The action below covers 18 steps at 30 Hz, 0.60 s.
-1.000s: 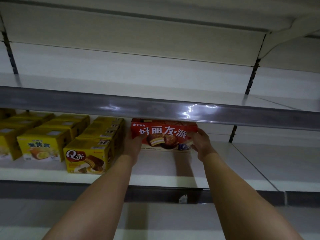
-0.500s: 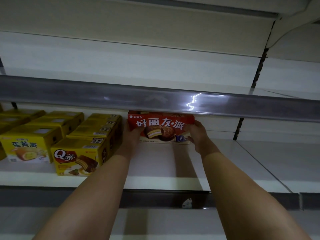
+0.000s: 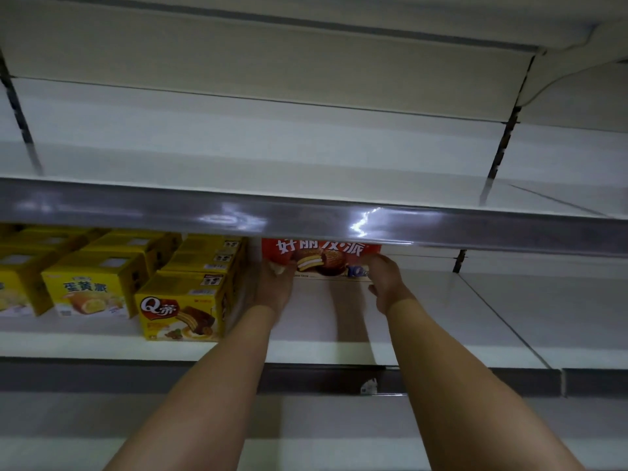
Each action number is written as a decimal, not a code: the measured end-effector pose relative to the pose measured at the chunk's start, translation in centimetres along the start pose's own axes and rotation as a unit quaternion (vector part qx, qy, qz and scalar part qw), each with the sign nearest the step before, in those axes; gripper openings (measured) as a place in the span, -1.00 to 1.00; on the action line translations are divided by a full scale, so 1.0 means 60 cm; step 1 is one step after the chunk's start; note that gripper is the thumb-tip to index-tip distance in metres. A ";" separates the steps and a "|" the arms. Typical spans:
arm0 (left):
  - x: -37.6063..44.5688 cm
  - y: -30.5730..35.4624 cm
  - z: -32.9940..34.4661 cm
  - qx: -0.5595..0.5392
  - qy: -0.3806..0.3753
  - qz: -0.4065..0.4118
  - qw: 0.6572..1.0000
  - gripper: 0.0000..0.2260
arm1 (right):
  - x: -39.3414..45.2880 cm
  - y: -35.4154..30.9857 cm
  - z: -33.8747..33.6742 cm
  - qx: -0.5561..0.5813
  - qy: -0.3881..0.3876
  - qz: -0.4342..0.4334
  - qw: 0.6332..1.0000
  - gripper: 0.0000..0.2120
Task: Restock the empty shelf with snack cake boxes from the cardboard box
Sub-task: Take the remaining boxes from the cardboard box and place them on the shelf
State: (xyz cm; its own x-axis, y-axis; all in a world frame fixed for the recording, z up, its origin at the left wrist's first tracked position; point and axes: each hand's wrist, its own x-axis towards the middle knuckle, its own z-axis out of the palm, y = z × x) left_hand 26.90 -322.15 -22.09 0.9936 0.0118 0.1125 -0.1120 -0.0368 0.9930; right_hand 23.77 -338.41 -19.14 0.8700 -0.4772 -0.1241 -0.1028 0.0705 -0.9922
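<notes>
Hands at the back of the shelf point(image 3: 424, 317) now: the left hand point(image 3: 276, 287) grips the left end of the red snack cake box point(image 3: 323, 258), the right hand point(image 3: 385, 283) clasps its right end. The box stands upright on the white shelf board, deep under the grey rail point(image 3: 306, 215) of the shelf above, which hides its top edge. Just left, apart from it, sit rows of yellow boxes point(image 3: 180, 307).

I read "好丽友·派" and "10" on the red box point(image 3: 321, 258), "Q蒂" on one yellow box point(image 3: 180, 309), "蛋黄派" on another point(image 3: 86, 290).
</notes>
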 end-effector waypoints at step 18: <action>-0.178 0.045 -0.076 0.145 0.067 -0.035 0.987 -0.73 | -0.170 0.018 0.015 -0.236 -0.140 -0.034 0.961 -0.59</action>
State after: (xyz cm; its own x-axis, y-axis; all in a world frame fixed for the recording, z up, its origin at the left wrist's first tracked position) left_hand 15.93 -317.84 -20.43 0.9856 0.1554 0.0661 -0.0139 -0.3154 0.9489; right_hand 15.23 -332.67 -18.96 0.9713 -0.2084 -0.1151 -0.1903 -0.3892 -0.9013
